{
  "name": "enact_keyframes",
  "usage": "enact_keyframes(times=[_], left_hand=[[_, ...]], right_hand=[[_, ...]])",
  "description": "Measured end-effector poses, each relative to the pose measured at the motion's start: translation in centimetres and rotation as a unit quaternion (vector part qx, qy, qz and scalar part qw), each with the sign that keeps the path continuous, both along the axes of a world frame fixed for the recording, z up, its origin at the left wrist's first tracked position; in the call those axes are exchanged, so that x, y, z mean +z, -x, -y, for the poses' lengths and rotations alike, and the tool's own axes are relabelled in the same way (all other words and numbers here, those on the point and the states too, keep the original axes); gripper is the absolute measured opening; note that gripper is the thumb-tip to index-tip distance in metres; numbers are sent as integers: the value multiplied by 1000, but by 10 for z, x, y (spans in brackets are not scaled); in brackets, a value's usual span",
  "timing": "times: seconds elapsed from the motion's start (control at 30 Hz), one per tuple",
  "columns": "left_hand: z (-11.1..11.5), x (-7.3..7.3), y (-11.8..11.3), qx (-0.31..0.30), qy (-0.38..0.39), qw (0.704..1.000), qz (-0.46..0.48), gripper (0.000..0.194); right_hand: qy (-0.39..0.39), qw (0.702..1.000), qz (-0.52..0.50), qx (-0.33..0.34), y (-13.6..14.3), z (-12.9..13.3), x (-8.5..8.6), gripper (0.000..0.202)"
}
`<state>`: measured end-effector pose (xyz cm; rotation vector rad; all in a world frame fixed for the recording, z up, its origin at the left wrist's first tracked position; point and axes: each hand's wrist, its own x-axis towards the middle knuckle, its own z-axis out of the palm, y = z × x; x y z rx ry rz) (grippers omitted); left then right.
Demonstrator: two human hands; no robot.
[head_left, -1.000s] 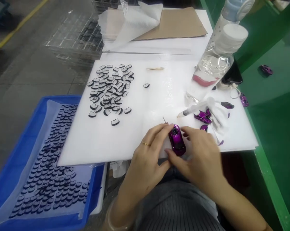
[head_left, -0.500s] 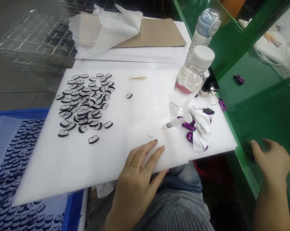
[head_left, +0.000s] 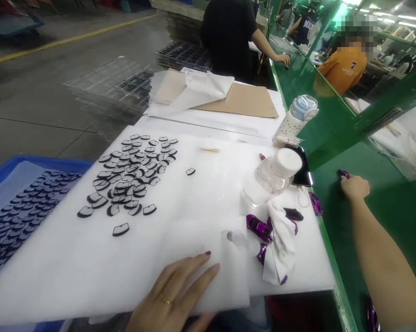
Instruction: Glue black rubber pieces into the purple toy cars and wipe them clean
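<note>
My right hand (head_left: 355,187) reaches out over the green bench, its fingers closed on a small purple toy car (head_left: 342,174) that rests there; the fingertips are partly hidden. Fingers apart and holding nothing, my left hand (head_left: 176,290) lies at the near edge of the white foam sheet (head_left: 194,216). Close to it is a clear small applicator or dropper (head_left: 240,240). More purple toy cars (head_left: 258,227) lie around a crumpled white cloth (head_left: 280,244). Many small dark-edged clear window pieces (head_left: 131,173) are spread on the sheet's left, with a single window piece (head_left: 190,171) apart.
A clear bottle with a white cap (head_left: 273,175), a phone (head_left: 302,168) and a dotted flask (head_left: 292,120) stand or lie on the right. Cardboard (head_left: 252,99) is at the back. A blue tray (head_left: 7,168) sits lower left. Co-workers, one in black (head_left: 228,37), are beyond.
My right hand has moved forward along the green bench and closed on the purple toy car. The head view has tilted up, showing co-workers. My left hand stays open at the sheet's edge.
</note>
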<state>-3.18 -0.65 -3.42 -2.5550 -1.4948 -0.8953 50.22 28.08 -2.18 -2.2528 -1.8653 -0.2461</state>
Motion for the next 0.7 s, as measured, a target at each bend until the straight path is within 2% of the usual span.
enact_keyframes(times=[0.07,0.17,0.27,0.3,0.33,0.37,0.4,0.47,0.53,0.57,0.63,0.7], left_hand=[[0,2,-3,-4,6,1000,9,31],[1,7,-7,-6,7,999,36,29],[4,10,-9,-20,28,998,58,32],[4,10,-8,-28,39,997,66,35],[5,11,-8,-34,52,995,75,39],[6,12,-7,-39,63,994,85,43],[6,12,-7,-43,73,992,95,47],[7,13,-5,-56,80,989,115,49],[9,12,-5,-76,62,985,144,44],[11,12,-5,-77,45,983,161,42],[18,9,-7,-41,1,980,193,35],[26,8,-10,6,-20,979,204,29]], right_hand=[[6,1000,17,19,6,34,3,24],[8,998,34,51,29,110,16,22],[-5,994,25,107,87,196,32,22],[-7,990,11,141,115,221,37,24],[-8,979,-15,203,146,242,40,28],[-38,946,-74,315,179,258,42,32],[-39,914,-118,387,212,269,42,36],[-26,872,-166,460,270,278,39,39],[-8,847,-242,473,309,273,33,34],[-9,845,-295,447,321,266,30,25],[-41,846,-398,352,332,251,27,12],[-58,836,-476,267,336,236,27,21]])
